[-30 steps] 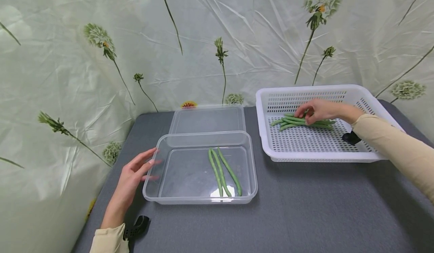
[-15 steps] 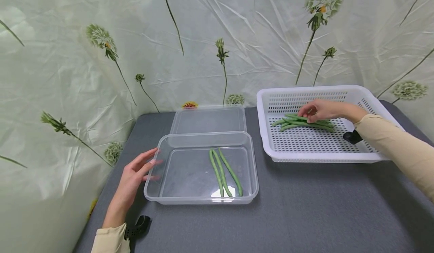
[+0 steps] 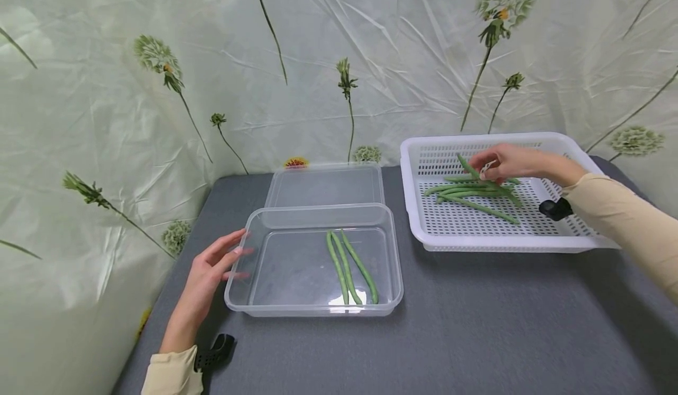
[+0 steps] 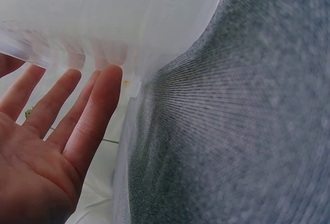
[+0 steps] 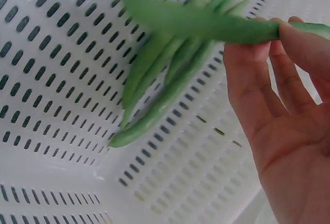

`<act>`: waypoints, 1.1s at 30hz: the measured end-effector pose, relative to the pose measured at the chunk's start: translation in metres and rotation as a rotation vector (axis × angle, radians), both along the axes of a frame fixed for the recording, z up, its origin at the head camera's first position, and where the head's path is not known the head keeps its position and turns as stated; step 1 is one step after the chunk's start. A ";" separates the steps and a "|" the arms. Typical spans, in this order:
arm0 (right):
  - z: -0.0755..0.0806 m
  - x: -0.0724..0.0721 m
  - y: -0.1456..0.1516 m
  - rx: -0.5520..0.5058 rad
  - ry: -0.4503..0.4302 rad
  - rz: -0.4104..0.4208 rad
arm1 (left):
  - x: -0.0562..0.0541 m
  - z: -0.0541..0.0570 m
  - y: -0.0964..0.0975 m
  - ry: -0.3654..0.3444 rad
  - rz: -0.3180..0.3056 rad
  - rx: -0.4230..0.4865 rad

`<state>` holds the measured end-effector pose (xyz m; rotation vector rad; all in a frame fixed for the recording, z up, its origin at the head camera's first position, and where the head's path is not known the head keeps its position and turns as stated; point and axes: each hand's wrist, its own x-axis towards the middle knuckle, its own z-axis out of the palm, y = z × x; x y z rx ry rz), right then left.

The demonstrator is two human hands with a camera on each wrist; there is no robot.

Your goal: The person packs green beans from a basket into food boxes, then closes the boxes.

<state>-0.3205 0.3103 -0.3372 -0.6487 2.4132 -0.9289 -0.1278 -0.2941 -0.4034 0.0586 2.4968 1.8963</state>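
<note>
My right hand pinches a green bean between thumb and fingers, holding it tilted above the other beans. Several green beans lie in a loose pile on the floor of the white perforated basket, on the right in the head view. My left hand rests its straight fingers against the left side of a clear plastic box; the left wrist view shows the fingertips at the wall. Inside that box, toward its right side, lie three green beans.
Behind the box, a clear flat lid lies at the far edge of the grey cloth-covered table. A white curtain with a dandelion print hangs right behind the table and along its left side.
My right hand has lifted a green bean out of the pile and moved slightly up and right. One bean in the basket has shifted toward the front. My left hand stays where it was.
</note>
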 end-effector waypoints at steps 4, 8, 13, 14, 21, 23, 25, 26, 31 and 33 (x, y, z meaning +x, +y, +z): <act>0.009 0.006 -0.002 -0.029 -0.030 -0.001 | 0.001 0.001 0.000 -0.001 -0.002 -0.002; 0.016 0.014 -0.007 -0.066 -0.090 -0.016 | 0.000 0.001 -0.001 0.000 -0.003 -0.007; 0.025 0.021 -0.016 -0.103 -0.119 -0.015 | 0.000 0.002 -0.001 0.003 0.002 -0.003; 0.026 0.023 -0.017 -0.110 -0.117 -0.012 | -0.001 0.002 -0.001 0.002 0.002 -0.004; 0.035 0.031 -0.023 -0.170 -0.093 0.016 | -0.001 0.000 -0.001 0.002 -0.006 -0.005; 0.037 0.034 -0.024 -0.176 -0.083 0.024 | -0.001 -0.001 -0.001 0.003 -0.005 -0.006; 0.040 0.038 -0.024 -0.170 -0.068 0.023 | -0.001 -0.001 -0.001 0.003 -0.002 -0.005; 0.042 0.040 -0.025 -0.165 -0.057 0.019 | -0.001 0.000 -0.001 0.001 -0.001 -0.005; 0.049 0.053 -0.031 -0.182 -0.019 -0.024 | -0.001 0.001 -0.001 -0.006 0.001 -0.004; 0.050 0.058 -0.035 -0.204 -0.012 -0.050 | -0.001 0.002 -0.001 -0.006 -0.002 -0.004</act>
